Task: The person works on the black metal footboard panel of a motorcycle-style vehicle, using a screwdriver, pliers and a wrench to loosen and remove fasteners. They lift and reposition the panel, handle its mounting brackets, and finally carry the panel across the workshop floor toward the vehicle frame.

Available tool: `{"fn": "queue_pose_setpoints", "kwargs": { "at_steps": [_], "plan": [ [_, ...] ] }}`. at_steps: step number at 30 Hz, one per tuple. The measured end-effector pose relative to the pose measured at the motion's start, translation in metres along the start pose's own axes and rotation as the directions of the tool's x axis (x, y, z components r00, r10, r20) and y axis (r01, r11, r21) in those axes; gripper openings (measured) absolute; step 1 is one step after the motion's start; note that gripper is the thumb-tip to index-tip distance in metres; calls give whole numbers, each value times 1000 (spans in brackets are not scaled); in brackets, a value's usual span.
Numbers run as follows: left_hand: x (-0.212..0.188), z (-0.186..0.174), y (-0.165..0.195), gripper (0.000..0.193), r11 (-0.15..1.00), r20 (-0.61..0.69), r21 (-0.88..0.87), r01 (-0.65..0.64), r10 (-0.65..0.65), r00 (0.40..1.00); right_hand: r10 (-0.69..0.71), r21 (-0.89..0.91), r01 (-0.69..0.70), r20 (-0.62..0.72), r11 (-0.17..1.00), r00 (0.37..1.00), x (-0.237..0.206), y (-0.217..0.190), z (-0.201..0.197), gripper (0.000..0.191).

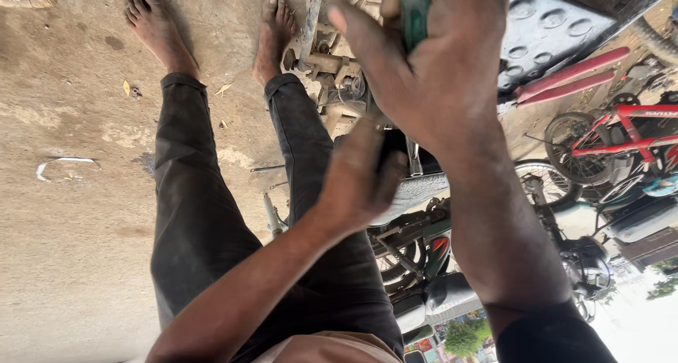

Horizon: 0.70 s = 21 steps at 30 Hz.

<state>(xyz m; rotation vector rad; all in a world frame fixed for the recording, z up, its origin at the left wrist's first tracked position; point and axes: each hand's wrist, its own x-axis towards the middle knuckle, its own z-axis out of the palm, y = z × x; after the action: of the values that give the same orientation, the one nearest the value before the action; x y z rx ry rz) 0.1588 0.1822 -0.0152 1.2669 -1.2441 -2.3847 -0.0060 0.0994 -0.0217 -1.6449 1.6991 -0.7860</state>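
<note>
Closed around a green-handled tool (414, 10), the right hand (441, 66) holds the handle with the thumb laid along the left side and the fingers wrapped over the top; only a short stretch of the green handle shows above the knuckles. Below it, the left hand (360, 179) sits with its fingers curled against a dark part beside a chrome motorcycle part (417, 190); whether it pinches anything cannot be told, since the fingertips are hidden.

Head view: both hands work near the top centre of the frame, over a cluster of rusty metal parts (335, 70) lying on the concrete ground (78, 215). A steel tube (311, 24) runs upward from that cluster. Two bare feet and dark trouser legs (191, 215) fill the left and centre. A grey dimpled metal panel (554, 24) lies to the right of the hands, with red bars (572, 77) under it. A red bicycle (621, 140) and a motorcycle wheel (547, 179) stand farther right.
</note>
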Motion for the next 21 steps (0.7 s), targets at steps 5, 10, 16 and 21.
{"fn": "queue_pose_setpoints", "kwargs": {
  "at_steps": [5,10,16,21],
  "plan": [
    [16,-56,33,40,968,-275,1,-252,242,931,71,170,-75,31,983,997,-6,7,-3,21],
    [91,-46,71,19,404,155,605,-686,785,600,318,3,-318,31,948,948,-53,-21,-8,6],
    [154,-18,66,9,24,401,857,-515,596,696,374,-487,-405,-165,774,913,-101,-68,27,16],
    [168,13,56,13,27,393,876,-482,541,743,704,18,-736,-307,676,640,-125,-36,30,16]
  ]
}}
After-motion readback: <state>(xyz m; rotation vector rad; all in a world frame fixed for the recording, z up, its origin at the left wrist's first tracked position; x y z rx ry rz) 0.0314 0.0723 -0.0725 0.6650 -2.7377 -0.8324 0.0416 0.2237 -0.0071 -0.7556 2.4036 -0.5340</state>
